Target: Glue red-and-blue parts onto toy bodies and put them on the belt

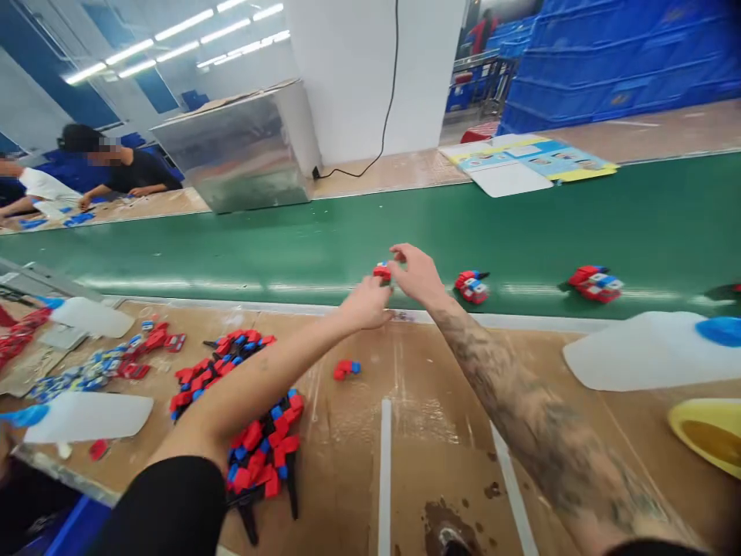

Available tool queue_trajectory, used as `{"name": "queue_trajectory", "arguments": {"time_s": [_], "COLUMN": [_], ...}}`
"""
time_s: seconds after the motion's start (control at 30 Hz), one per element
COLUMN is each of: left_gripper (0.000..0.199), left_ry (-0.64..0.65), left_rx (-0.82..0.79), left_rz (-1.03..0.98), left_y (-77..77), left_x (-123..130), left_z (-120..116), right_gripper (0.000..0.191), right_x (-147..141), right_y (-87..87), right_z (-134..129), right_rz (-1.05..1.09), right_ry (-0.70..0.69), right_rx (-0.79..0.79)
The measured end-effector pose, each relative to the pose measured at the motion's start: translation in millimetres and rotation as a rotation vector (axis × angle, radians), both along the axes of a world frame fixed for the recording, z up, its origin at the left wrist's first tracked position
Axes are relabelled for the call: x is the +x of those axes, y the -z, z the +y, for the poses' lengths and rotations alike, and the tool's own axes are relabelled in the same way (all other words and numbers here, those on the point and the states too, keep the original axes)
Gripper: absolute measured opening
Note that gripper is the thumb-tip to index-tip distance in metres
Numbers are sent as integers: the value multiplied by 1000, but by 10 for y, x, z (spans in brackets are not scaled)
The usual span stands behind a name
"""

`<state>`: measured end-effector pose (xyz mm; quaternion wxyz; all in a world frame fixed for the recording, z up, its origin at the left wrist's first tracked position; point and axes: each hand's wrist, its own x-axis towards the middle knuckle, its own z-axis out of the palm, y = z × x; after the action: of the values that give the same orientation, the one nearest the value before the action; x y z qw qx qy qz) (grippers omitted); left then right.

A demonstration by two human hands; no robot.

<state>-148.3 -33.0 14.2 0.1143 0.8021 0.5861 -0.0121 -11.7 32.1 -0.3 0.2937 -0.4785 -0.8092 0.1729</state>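
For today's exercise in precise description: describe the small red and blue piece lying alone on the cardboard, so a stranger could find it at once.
Start at the green conveyor belt and drop to the brown cardboard worktop on its near side. Below the left hand lies the red and blue piece. Unlike the heaped pile to its left, it lies alone, touching nothing.

Two bare forearms belong to the person wearing the camera. The left hand [366,303] extends from a short black sleeve [167,506]. The right hand [417,274] leads to a forearm covered in dark tattoo markings [521,417].
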Motion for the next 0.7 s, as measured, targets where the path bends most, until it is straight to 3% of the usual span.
{"name": "queue_trajectory", "arguments": {"time_s": [0.07, 0.17, 0.27, 0.37, 0.47, 0.57, 0.6, 0.7], "left_gripper": [32, 22, 23, 24, 23, 23, 25, 35], "left_ry": [14, 56, 82, -34, -95, -53, -32, 30], "left_rx": [-70, -200, -281, -281, -222, -174, -159, -110], "left_rz": [78, 113, 94, 158, 204, 224, 232, 256], "left_y": [-217, -408, -350, -139, 64, 169, 186, 229], "left_x": [-594, -1218, -1410, -1312, -1129, -941, -883, -744], "left_z": [-461, -1233, -1832, -2078, -2093, -2097, -2113, -2188], "right_gripper": [46, 34, 25, 27, 28, 37, 40, 51], "right_x": [-304, -467, -414, -244, 66, 481, 616, 957], "right_y": [178, 411, 508, 466, 357, 284, 280, 309], "right_z": [273, 425, 428, 278, -159, -891, -1169, -1966], "right_rz": [-118, -165, -144, -64, 50, 199, 290, 820], "right_ry": [-66, -110, -123, -112, -84, -65, -73, -156], "right_rx": [-41, -98, -129, -157, -200, -245, -272, -463]}}
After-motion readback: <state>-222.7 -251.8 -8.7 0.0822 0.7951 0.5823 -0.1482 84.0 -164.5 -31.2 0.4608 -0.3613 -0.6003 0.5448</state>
